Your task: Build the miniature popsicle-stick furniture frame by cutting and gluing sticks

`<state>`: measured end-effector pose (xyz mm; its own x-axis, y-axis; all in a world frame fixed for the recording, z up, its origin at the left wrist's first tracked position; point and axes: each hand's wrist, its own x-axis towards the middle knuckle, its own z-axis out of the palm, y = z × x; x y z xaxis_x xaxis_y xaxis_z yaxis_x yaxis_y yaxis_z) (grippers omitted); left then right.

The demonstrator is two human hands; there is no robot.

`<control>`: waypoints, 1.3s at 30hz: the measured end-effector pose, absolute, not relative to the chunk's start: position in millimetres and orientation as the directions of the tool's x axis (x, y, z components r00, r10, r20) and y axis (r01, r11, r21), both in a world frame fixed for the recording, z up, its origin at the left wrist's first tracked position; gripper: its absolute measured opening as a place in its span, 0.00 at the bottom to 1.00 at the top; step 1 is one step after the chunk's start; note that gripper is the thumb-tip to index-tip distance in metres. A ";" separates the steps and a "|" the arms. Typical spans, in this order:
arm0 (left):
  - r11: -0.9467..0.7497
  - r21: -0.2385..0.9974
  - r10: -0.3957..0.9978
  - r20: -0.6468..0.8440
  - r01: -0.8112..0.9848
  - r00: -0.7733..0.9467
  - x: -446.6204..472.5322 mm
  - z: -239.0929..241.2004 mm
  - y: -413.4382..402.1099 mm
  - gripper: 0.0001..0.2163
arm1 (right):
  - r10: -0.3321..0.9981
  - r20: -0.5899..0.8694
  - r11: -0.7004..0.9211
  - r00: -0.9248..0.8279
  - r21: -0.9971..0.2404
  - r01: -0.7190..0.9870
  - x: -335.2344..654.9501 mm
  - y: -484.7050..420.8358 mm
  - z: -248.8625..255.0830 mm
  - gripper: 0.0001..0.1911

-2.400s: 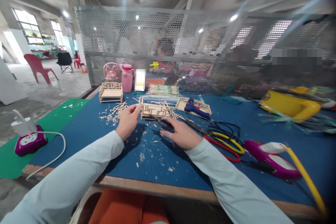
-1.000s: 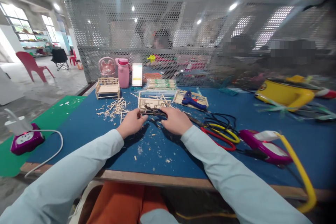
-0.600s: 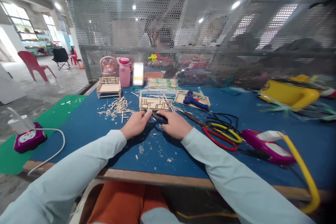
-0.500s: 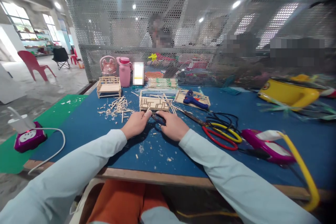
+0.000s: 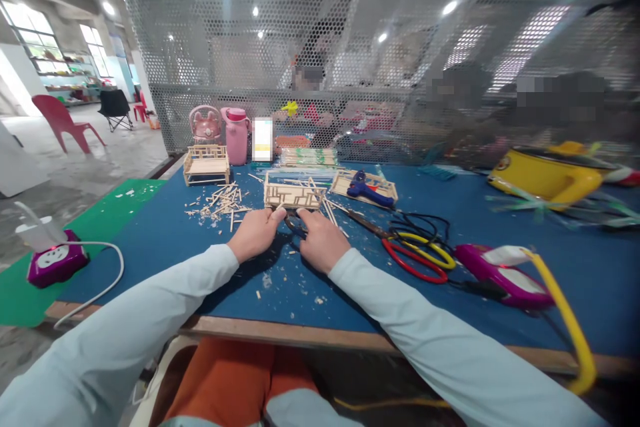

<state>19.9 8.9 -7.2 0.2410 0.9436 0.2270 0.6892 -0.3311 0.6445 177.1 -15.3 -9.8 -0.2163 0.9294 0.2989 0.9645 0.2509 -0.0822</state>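
My left hand is closed in a pinch on a small wooden stick, its tip showing at thumb and forefinger. My right hand is wrapped round dark-handled pliers, with the jaws pointing at the left fingertips; the fingers partly hide the tool. Just beyond both hands stands a small frame of glued wooden sticks with a lattice front. To its right, a blue glue gun lies on another flat stick frame. A pile of cut stick pieces lies left of the frame.
A finished-looking stick bench and a pink bottle stand at the back left. Large scissors, black cable and a purple power strip lie at right, near a yellow pot. A perforated metal screen closes the back.
My right hand and the pliers have shifted slightly left, nearer my left hand. The stick now shows at my left fingertips. A person behind the screen has moved.
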 end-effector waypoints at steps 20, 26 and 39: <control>-0.033 0.990 0.948 -0.011 0.134 0.319 3.7 8.9 16.4 0.15 | 0.940 0.119 0.324 -0.319 -0.022 0.946 189.4 -14.0 1.5 0.25; -0.105 0.989 0.941 0.065 0.106 0.332 8.4 7.5 14.4 0.10 | 0.884 0.164 0.453 -0.437 -0.072 0.889 184.9 -13.7 -1.3 0.38; -0.300 0.937 0.889 0.208 0.176 0.408 12.4 0.9 12.3 0.13 | 0.932 0.349 -0.108 0.099 0.007 0.994 291.0 -58.4 1.7 0.15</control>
<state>12.4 12.3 0.9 0.4085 0.8888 0.2079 0.1762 -0.3003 0.9374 291.0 -58.4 1.7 0.0987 0.9319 0.3489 0.9941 -0.1081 0.0074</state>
